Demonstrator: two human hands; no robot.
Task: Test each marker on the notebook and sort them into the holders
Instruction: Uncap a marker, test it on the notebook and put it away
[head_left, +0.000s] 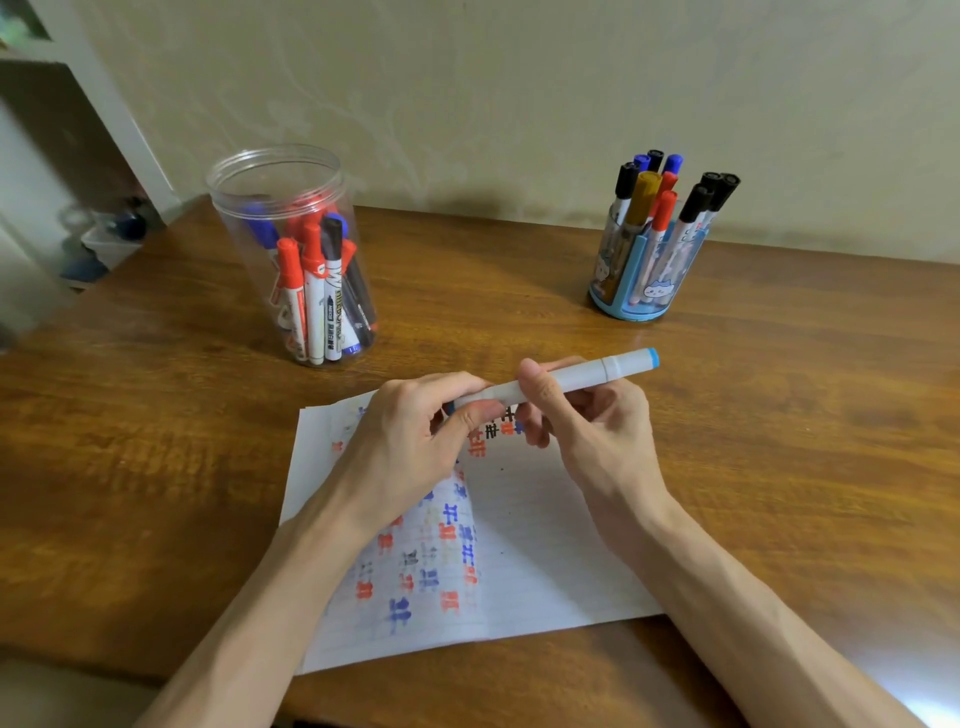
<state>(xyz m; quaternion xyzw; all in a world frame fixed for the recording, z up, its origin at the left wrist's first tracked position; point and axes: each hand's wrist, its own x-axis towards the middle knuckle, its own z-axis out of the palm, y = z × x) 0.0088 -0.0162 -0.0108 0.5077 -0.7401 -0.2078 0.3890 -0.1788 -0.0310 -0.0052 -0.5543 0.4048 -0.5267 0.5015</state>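
Both hands hold one white marker with a light-blue end (582, 375) level above the open notebook (524, 525). My right hand (587, 415) grips its barrel. My left hand (415, 441) pinches the marker's left end, where the cap sits; whether that cap is on or off I cannot tell. The notebook's pages carry several red, blue and black test marks. A clear plastic jar (283, 208) with several red, black and blue markers stands at the back left. A blue cartoon-printed holder (644, 280) with several thinner markers stands at the back right.
The wooden table (779, 426) runs up to a pale wall behind both holders. Beyond the table's left edge are a white door frame and some blurred items on the floor (104, 244).
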